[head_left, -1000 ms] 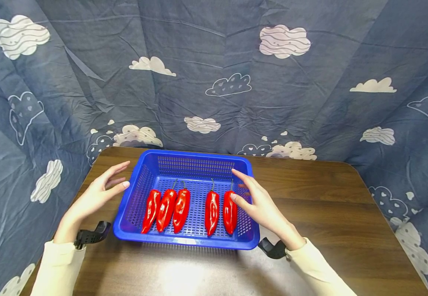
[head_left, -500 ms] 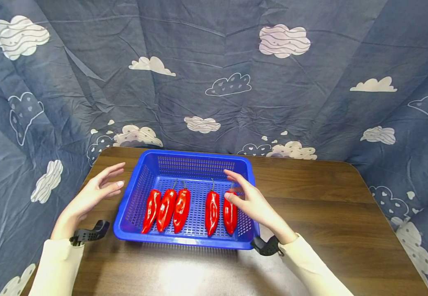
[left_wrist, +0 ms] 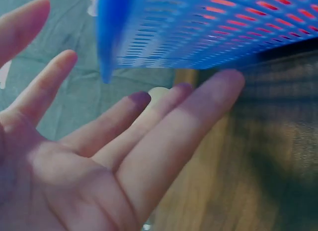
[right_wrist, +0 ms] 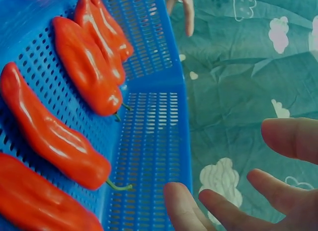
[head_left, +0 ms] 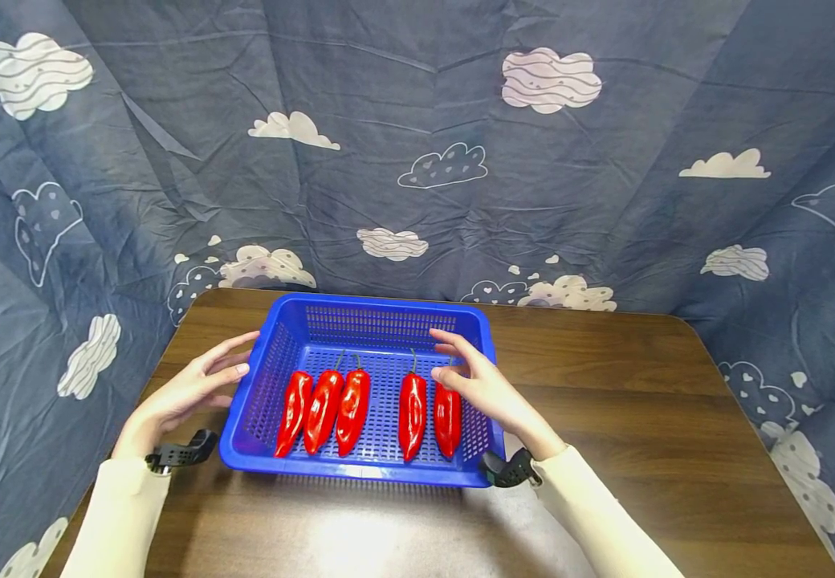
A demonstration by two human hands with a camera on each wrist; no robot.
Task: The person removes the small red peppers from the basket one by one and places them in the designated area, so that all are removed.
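Note:
Several long red peppers (head_left: pixel 351 413) with green stems lie in a blue plastic basket (head_left: pixel 360 473), three grouped at the left and two at the right. My left hand (head_left: pixel 189 393) is beside the basket's left wall, fingers spread and relaxed. In the left wrist view, the left fingers (left_wrist: pixel 169 141) hold nothing; whether a fingertip touches the basket I cannot tell. Over the basket's right side hovers my right hand (head_left: pixel 486 389), partly covering the rightmost pepper (head_left: pixel 448 425). The right wrist view shows the right fingers (right_wrist: pixel 223 211) loosely parted with nothing between them.
The basket stands on a brown wooden table (head_left: pixel 605 417), left of its middle. A dark blue cloth (head_left: pixel 417 217) printed with clouds hangs behind and along both sides. Each wrist wears a black camera mount (head_left: pixel 185 453).
My right hand has shifted left, further over the basket. My left hand drew back slightly, then came in closer to the basket's left rim. Basket and peppers keep their places.

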